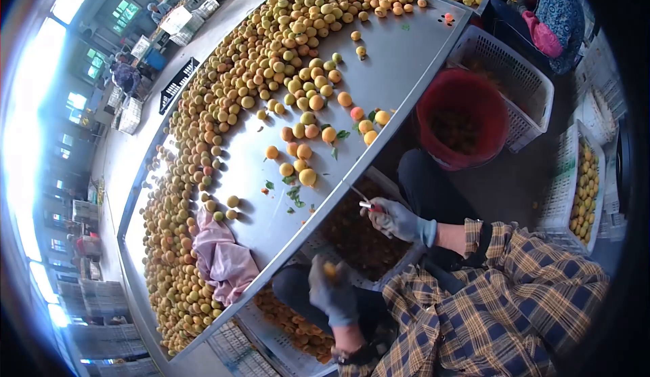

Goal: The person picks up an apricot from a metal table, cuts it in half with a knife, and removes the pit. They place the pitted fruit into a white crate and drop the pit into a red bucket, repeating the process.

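Note:
My left hand (333, 297), in a grey glove and a little smeared by motion, is closed on a small orange-yellow fruit that looks like an apricot (330, 269). It is above my knee, between the table edge and my body. My right hand (405, 224), gloved too, grips a small knife (366, 205) with a red and white handle; its thin blade points at the table edge. Below the right hand is a crate of dark brownish pieces (359, 231). Beneath the left hand lie orange fruit pieces (298, 326) in a white crate.
A metal table (379, 58) bears a long heap of apricots (271, 58), loose leaves and a pink cloth (220, 258). To the right stand a red bucket (497, 116), a white crate (542, 109) and a crate of fruit (586, 191). A co-worker (562, 18) sits at upper right.

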`<state>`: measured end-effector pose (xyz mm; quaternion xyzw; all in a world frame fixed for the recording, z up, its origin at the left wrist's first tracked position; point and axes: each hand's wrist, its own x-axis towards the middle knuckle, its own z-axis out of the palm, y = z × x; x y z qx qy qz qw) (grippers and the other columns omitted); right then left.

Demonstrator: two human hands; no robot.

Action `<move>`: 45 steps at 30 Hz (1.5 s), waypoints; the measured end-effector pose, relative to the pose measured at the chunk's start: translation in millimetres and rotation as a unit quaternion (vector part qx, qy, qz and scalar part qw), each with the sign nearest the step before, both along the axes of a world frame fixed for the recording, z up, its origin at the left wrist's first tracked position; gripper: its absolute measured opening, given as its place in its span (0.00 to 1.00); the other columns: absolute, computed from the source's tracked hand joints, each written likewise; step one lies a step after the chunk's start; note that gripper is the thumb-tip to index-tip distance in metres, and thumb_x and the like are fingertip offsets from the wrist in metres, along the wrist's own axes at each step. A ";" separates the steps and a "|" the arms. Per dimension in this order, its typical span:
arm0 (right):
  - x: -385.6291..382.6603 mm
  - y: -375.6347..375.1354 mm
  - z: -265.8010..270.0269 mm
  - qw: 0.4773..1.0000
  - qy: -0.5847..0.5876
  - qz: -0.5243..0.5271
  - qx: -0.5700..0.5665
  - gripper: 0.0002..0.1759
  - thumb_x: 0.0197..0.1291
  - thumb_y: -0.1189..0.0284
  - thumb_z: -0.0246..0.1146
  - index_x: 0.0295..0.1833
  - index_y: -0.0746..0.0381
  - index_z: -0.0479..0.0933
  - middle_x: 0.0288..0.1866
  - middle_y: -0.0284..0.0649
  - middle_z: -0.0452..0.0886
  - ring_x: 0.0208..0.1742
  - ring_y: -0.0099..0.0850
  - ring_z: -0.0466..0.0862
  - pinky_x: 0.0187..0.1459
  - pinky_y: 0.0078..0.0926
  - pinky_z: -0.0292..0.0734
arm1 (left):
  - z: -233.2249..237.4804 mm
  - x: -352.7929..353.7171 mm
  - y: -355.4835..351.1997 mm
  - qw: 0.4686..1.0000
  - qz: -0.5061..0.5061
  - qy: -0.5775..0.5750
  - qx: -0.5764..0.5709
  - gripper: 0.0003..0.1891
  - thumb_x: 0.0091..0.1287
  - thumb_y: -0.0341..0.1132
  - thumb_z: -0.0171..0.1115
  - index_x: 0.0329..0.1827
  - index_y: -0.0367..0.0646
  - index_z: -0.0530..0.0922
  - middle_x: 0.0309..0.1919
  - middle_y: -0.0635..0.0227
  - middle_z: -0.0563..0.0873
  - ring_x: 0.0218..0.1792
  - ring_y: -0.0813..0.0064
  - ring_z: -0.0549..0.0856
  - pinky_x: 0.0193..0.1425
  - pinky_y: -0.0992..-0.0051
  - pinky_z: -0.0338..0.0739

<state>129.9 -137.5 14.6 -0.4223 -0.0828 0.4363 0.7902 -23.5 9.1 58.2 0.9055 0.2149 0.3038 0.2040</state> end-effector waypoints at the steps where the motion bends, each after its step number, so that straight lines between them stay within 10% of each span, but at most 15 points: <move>1: 0.0 -2.5 -1.9 1.000 0.001 -0.002 0.009 0.13 0.69 0.62 0.54 0.50 0.59 0.70 0.29 0.24 0.68 0.27 0.11 0.66 0.27 0.08 0.62 | 4.4 -16.4 14.0 0.998 0.050 -0.018 -0.012 0.21 0.58 0.35 0.68 0.52 0.35 0.76 0.44 0.53 0.83 0.42 0.57 0.84 0.48 0.66 0.79; 3: -2.3 -7.3 -2.4 0.997 -0.075 0.001 -0.032 0.14 0.69 0.61 0.54 0.50 0.59 0.70 0.28 0.24 0.68 0.27 0.12 0.67 0.27 0.09 0.63 | 17.9 -46.6 45.1 0.987 0.153 -0.051 0.023 0.22 0.64 0.39 0.62 0.54 0.30 0.74 0.43 0.51 0.83 0.44 0.56 0.83 0.52 0.66 0.77; 7: 3.7 -7.9 -6.7 0.993 -0.048 0.063 -0.088 0.14 0.69 0.61 0.54 0.48 0.61 0.72 0.30 0.26 0.71 0.28 0.13 0.69 0.28 0.11 0.66 | 49.1 -74.1 83.9 0.935 0.250 0.230 0.105 0.25 0.64 0.45 0.59 0.54 0.31 0.74 0.55 0.43 0.74 0.58 0.47 0.72 0.65 0.59 0.65; 10: 0.4 -3.1 -19.2 0.993 -0.041 0.092 -0.068 0.13 0.69 0.63 0.54 0.47 0.63 0.73 0.30 0.28 0.73 0.28 0.13 0.70 0.29 0.12 0.66 | 41.1 -26.0 98.8 0.967 0.157 0.187 0.068 0.23 0.65 0.42 0.58 0.55 0.32 0.74 0.57 0.45 0.73 0.58 0.51 0.72 0.64 0.60 0.66; 12: -1.2 0.3 -26.4 0.993 -0.034 0.097 -0.050 0.11 0.68 0.67 0.56 0.46 0.64 0.74 0.31 0.28 0.74 0.30 0.13 0.70 0.31 0.12 0.67 | 28.8 45.2 86.6 0.970 0.070 0.040 -0.230 0.18 0.65 0.34 0.59 0.55 0.35 0.75 0.49 0.50 0.80 0.46 0.57 0.81 0.52 0.65 0.75; 20: 1.6 -5.0 -24.6 0.980 -0.137 0.017 -0.144 0.08 0.66 0.71 0.57 0.46 0.63 0.74 0.33 0.27 0.74 0.34 0.13 0.71 0.39 0.13 0.69 | -52.9 205.5 85.9 0.956 0.038 0.247 -0.152 0.24 0.59 0.42 0.64 0.54 0.36 0.75 0.47 0.47 0.81 0.42 0.50 0.82 0.48 0.62 0.76; 23: -0.6 -5.7 -32.3 0.988 -0.132 -0.010 -0.083 0.08 0.67 0.71 0.56 0.45 0.64 0.73 0.31 0.27 0.73 0.33 0.14 0.70 0.38 0.14 0.69 | -62.0 190.0 92.4 0.967 -0.016 0.084 -0.242 0.21 0.60 0.36 0.63 0.55 0.37 0.75 0.47 0.53 0.81 0.43 0.57 0.83 0.47 0.67 0.77; 25: -4.0 -4.8 -30.5 0.987 -0.140 -0.018 -0.079 0.07 0.67 0.71 0.55 0.44 0.64 0.73 0.31 0.27 0.72 0.33 0.15 0.70 0.37 0.15 0.69 | -40.7 158.7 84.4 0.902 -0.065 0.006 -0.426 0.19 0.62 0.31 0.63 0.57 0.38 0.74 0.44 0.60 0.81 0.44 0.64 0.83 0.45 0.72 0.77; 27: -4.2 -8.5 -17.1 0.966 -0.238 -0.049 -0.094 0.07 0.67 0.71 0.54 0.43 0.63 0.73 0.30 0.28 0.72 0.32 0.17 0.70 0.35 0.17 0.69 | -0.7 124.5 58.7 0.682 -0.158 -0.086 -0.709 0.20 0.63 0.29 0.62 0.59 0.41 0.71 0.46 0.63 0.79 0.47 0.67 0.82 0.46 0.75 0.78; 37: -30.9 -23.4 15.1 0.932 -0.292 0.111 -0.183 0.23 0.69 0.53 0.51 0.41 0.64 0.72 0.23 0.39 0.74 0.26 0.26 0.74 0.31 0.27 0.69 | -36.4 37.2 -1.4 0.430 -0.199 -0.197 -0.858 0.24 0.68 0.39 0.56 0.66 0.45 0.65 0.61 0.58 0.73 0.54 0.63 0.77 0.61 0.62 0.72; 45: -48.8 -26.9 25.1 0.922 -0.290 0.151 -0.208 0.23 0.69 0.53 0.50 0.40 0.64 0.72 0.23 0.39 0.74 0.25 0.26 0.74 0.30 0.27 0.69 | -29.3 30.4 -9.0 0.500 -0.216 -0.190 -0.817 0.29 0.68 0.36 0.56 0.70 0.42 0.59 0.64 0.59 0.70 0.54 0.67 0.78 0.58 0.65 0.75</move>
